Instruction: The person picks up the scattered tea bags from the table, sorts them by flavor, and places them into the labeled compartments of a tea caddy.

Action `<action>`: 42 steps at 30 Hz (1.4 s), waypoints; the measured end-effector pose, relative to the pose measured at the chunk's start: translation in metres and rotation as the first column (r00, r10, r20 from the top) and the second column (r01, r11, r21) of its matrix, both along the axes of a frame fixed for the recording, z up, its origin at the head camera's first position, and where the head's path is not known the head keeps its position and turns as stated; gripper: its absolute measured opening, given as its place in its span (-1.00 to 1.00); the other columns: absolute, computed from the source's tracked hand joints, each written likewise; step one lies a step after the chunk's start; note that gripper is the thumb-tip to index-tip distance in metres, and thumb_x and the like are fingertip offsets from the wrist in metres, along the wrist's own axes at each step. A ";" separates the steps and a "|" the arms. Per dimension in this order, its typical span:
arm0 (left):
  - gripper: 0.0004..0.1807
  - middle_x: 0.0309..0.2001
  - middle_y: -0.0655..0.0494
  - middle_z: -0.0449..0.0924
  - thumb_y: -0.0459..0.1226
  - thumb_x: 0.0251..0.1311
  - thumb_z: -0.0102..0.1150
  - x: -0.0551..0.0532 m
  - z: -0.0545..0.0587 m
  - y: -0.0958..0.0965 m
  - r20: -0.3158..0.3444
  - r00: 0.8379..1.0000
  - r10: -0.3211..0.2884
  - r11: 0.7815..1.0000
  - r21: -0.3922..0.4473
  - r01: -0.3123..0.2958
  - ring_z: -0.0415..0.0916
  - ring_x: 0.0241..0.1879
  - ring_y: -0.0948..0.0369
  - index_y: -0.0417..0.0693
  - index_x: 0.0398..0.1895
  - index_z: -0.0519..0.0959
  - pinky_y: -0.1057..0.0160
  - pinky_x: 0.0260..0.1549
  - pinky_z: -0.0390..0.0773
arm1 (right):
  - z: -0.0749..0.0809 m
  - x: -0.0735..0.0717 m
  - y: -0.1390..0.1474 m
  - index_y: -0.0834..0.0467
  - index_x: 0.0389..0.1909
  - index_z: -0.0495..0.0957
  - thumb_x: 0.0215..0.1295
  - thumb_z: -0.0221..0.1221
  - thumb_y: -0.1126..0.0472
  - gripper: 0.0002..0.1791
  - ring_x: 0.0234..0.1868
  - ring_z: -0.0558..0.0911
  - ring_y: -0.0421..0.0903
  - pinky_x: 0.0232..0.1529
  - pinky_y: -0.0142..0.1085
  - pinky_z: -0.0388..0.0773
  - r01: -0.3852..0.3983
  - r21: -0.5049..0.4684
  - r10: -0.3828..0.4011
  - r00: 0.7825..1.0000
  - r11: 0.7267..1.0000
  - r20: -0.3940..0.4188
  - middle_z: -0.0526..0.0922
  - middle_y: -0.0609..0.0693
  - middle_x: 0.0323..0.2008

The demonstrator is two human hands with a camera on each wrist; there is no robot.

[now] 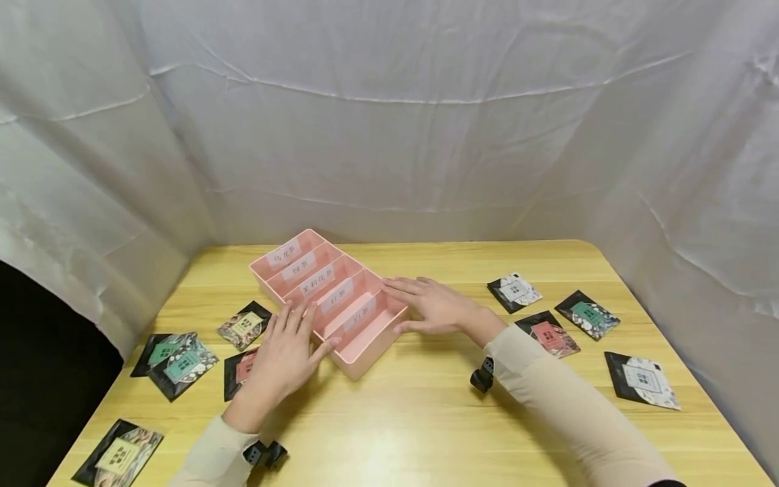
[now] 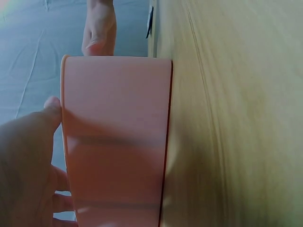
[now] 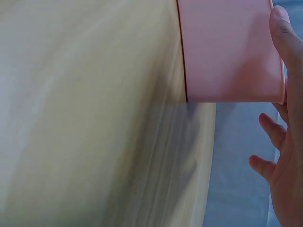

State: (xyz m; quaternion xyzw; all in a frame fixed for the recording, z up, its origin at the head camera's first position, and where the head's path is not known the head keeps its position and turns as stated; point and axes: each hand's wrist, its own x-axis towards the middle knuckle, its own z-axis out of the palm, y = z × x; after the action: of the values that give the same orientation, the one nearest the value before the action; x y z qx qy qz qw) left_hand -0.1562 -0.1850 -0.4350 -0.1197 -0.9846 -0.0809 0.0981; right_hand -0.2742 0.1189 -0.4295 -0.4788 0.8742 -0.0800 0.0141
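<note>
A pink divided box (image 1: 371, 353) lies at an angle on the table, its several compartments marked with handwritten Chinese tea labels. My left hand (image 1: 282, 355) rests at the box's left long side, fingers extended over the rim and thumb near the front corner. At the opposite side, my right hand (image 1: 435, 308) touches the rim by the front compartment, fingers spread. In the left wrist view the thumb meets the upper edge of the pink wall (image 2: 118, 104). The right wrist view has the thumb along the box's edge (image 3: 232, 52) and the other fingers apart.
Left of the box lie tea sachets with yellow (image 1: 245, 327), red (image 1: 245, 365) and green (image 1: 182, 367) labels, plus a yellow-labelled one (image 1: 118, 456) nearer. To the right are white (image 1: 514, 292), red (image 1: 550, 335) and green (image 1: 587, 313) ones. Grey curtains (image 1: 389, 149) enclose the table.
</note>
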 end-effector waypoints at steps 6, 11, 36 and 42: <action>-0.08 0.43 -0.24 0.17 0.31 0.32 -0.14 0.005 -0.003 0.002 0.019 1.000 -0.015 1.000 0.000 0.015 -0.07 0.46 -0.20 -0.21 0.47 0.18 -0.24 0.39 -0.07 | -0.004 0.009 0.009 0.03 0.56 -0.03 0.29 -0.20 -0.52 0.00 0.51 0.03 0.00 0.45 0.09 -0.05 -0.010 0.003 0.010 1.000 1.000 -0.015 -0.05 -0.07 0.55; -0.05 0.46 -0.21 0.12 0.35 0.31 -0.20 0.007 -0.003 0.005 0.031 0.999 -0.043 0.999 0.022 0.043 -0.13 0.48 -0.15 -0.20 0.48 0.17 -0.20 0.41 -0.11 | -0.004 0.018 0.019 0.06 0.55 0.02 0.32 -0.15 -0.48 -0.03 0.50 0.07 0.03 0.44 0.10 -0.02 -0.028 -0.031 0.027 0.999 0.999 -0.030 -0.02 -0.06 0.54; -0.12 0.51 -0.11 0.02 0.27 0.36 -0.17 0.004 -0.001 0.012 0.047 0.959 -0.279 0.959 0.064 0.276 -0.21 0.51 -0.06 -0.14 0.52 0.10 -0.14 0.43 -0.19 | 0.000 0.066 0.070 0.23 0.48 0.15 0.29 -0.02 -0.42 -0.01 0.44 0.20 0.13 0.40 0.07 0.14 -0.173 -0.063 0.154 0.960 0.983 -0.234 0.19 0.14 0.46; -0.14 0.52 -0.10 0.00 0.24 0.38 -0.15 0.004 -0.002 0.011 0.050 0.937 -0.347 0.937 0.063 0.343 -0.23 0.51 -0.05 -0.11 0.53 0.08 -0.12 0.43 -0.16 | -0.005 0.078 0.076 0.32 0.41 0.24 0.30 0.05 -0.37 -0.04 0.40 0.28 0.15 0.35 0.01 0.26 -0.277 -0.131 0.235 0.933 0.952 -0.271 0.26 0.21 0.41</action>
State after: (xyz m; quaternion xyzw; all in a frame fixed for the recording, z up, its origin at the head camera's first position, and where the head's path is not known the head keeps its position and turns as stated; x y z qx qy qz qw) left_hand -0.1519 -0.1738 -0.4369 -0.2854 -0.9484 -0.1268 0.0556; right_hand -0.1960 0.1945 -0.4345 -0.5946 0.7889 -0.0890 -0.1272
